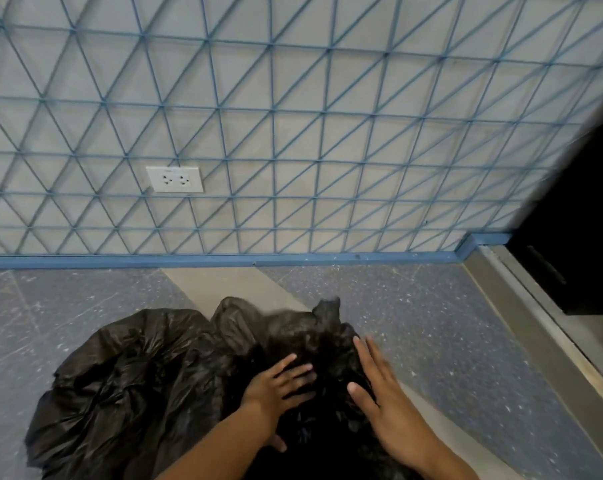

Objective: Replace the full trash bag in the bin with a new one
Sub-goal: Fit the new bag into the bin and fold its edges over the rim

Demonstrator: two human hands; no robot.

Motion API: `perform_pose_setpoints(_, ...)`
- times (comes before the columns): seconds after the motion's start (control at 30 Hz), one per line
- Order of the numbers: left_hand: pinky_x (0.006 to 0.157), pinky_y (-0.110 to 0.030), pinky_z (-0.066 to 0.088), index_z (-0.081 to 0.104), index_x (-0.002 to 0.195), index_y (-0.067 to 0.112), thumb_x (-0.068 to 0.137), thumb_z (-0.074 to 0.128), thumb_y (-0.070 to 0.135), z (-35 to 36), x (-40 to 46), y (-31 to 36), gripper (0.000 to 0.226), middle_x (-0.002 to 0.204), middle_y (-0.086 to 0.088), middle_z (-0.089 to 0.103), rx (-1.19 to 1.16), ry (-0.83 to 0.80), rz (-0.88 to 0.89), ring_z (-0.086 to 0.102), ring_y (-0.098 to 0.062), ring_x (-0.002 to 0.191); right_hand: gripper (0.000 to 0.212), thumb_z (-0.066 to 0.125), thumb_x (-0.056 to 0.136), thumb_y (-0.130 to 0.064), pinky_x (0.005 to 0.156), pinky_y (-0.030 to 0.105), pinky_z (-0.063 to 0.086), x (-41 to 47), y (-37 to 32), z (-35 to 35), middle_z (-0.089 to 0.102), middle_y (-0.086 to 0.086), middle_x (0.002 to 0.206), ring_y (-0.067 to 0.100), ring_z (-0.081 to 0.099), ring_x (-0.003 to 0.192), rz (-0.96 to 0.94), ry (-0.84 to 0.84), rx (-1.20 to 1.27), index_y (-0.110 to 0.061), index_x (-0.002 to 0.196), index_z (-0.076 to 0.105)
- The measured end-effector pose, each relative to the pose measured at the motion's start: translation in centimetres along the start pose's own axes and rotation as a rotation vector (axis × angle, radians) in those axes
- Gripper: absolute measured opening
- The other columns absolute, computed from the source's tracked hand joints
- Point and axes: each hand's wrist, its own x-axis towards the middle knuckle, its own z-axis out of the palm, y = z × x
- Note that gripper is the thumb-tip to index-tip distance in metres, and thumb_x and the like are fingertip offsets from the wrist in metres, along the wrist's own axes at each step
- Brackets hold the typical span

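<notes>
Speckled floor (pixel 414 323) under crumpled black trash bag (pixel 137 375), bin seemingly hidden; left hand (pixel 275 386), right hand (pixel 386 393) flat, fingers extended, atop it.

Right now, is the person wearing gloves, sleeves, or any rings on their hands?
No gloves. The left hand and the right hand are both bare, and the forearms are bare as far as the picture shows, with no sleeves in view. I can see no rings, watch or bracelet. The fingers look a bit blurry.
</notes>
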Motion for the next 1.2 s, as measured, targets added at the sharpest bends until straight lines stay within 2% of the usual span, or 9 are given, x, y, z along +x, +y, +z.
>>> perform_pose_setpoints(0.17, 0.117, -0.05, 0.014, -0.011, 0.149, 0.025, 0.089, 0.036, 0.065, 2.2, 3.1, 1.1, 0.086, 0.154, 0.001, -0.03, -0.169, -0.108, 0.048, -0.033, -0.02, 0.14, 0.055, 0.043, 0.094, -0.045, 0.105, 0.006, 0.019, -0.1, 0.0, 0.1, 0.011, -0.043, 0.142, -0.022, 0.013, 0.132, -0.012, -0.063, 0.276, -0.07, 0.126, 0.006)
perform_pose_setpoints(0.23, 0.118, -0.048, 0.01, -0.006, 0.15, 0.027, 0.091, 0.038, 0.06, 1.2, 2.3, 1.5, 0.081, 0.156, 0.002, -0.025, -0.223, -0.109, 0.011, -0.031, -0.019, 0.14, 0.048, 0.045, 0.089, -0.051, 0.096, -0.003, 0.024, -0.2, 0.1, -0.3, 0.022, -0.045, 0.134, -0.027, 0.023, 0.125, 0.025, -0.085, 0.48, -0.064, 0.126, 0.016)
perform_pose_setpoints(0.4, 0.113, -0.052, -0.018, 0.029, 0.146, 0.022, 0.095, 0.03, 0.03, -3.8, -3.6, 1.3, 0.052, 0.159, -0.009, 0.011, -0.174, 0.394, -0.127, -0.012, -0.025, 0.144, 0.07, 0.037, 0.076, -0.076, 0.113, 0.045, 0.032, 1.2, 1.4, -1.9, 0.04, -0.008, 0.146, 0.016, 0.039, 0.135, 0.206, 0.038, 0.671, -0.047, 0.14, 0.028)
perform_pose_setpoints(0.5, 0.11, -0.054, 0.018, 0.044, 0.138, 0.027, 0.086, 0.035, 0.035, -4.2, -6.2, -1.3, 0.054, 0.151, -0.001, 0.036, -0.313, 0.652, -0.287, 0.025, -0.026, 0.141, 0.032, 0.049, 0.093, -0.039, 0.093, 0.029, 0.049, 1.9, 1.5, -2.5, 0.066, -0.002, 0.118, 0.011, 0.062, 0.109, 0.222, -0.05, 0.708, -0.022, 0.117, 0.061)
perform_pose_setpoints(0.6, 0.105, -0.054, 0.035, 0.035, 0.141, 0.04, 0.093, 0.026, 0.052, -3.2, -7.8, -4.0, 0.05, 0.148, 0.006, 0.04, -0.536, 0.622, -0.409, 0.039, -0.025, 0.136, 0.024, 0.052, 0.094, -0.012, 0.061, 0.022, 0.046, 2.4, 1.3, -2.7, 0.061, 0.008, 0.072, 0.013, 0.061, 0.064, 0.255, -0.019, 0.753, -0.01, 0.071, 0.056)
perform_pose_setpoints(0.8, 0.091, -0.03, 0.045, 0.067, 0.085, 0.032, 0.056, 0.004, 0.097, -1.1, -7.0, -6.3, 0.095, 0.1, 0.001, 0.07, -1.434, 0.527, -0.551, 0.063, -0.018, 0.102, 0.019, 0.056, 0.092, -0.007, 0.052, 0.017, 0.043, 3.0, 2.8, -2.6, 0.06, 0.005, 0.07, 0.01, 0.055, 0.059, 0.358, 0.074, 0.625, -0.011, 0.073, 0.058)
perform_pose_setpoints(0.97, 0.113, -0.041, 0.021, 0.047, 0.134, 0.027, 0.092, 0.013, 0.062, -3.1, -6.9, -4.0, 0.064, 0.141, 0.001, 0.05, -0.704, 0.716, -0.619, 0.044, -0.025, 0.132, 0.016, 0.056, 0.093, -0.023, 0.086, 0.024, 0.041, 1.7, 1.9, -3.7, 0.06, -0.008, 0.111, 0.005, 0.056, 0.098, 0.151, 0.381, 0.35, -0.029, 0.105, 0.061)
perform_pose_setpoints(1.1, 0.11, -0.056, 0.009, 0.034, 0.141, 0.032, 0.089, 0.029, 0.059, -3.3, -4.9, -0.1, 0.058, 0.155, 0.007, 0.025, -0.139, 0.717, 0.09, 0.013, -0.022, 0.145, 0.044, 0.05, 0.076, -0.062, 0.104, 0.006, 0.026, -0.9, -0.6, -3.3, 0.039, -0.029, 0.136, -0.019, 0.032, 0.126, -0.146, 0.3, 0.327, -0.055, 0.12, 0.052)
perform_pose_setpoints(1.2, 0.105, -0.066, -0.017, 0.031, 0.143, 0.031, 0.087, 0.032, 0.065, -1.7, -1.4, 1.1, 0.066, 0.158, 0.003, 0.018, 0.024, 0.461, 0.355, -0.009, -0.021, 0.145, 0.049, 0.045, 0.093, -0.04, 0.102, -0.003, 0.007, -1.2, -0.3, -0.3, 0.014, -0.025, 0.152, -0.018, 0.009, 0.137, -0.158, 0.051, 0.086, -0.064, 0.131, 0.025)
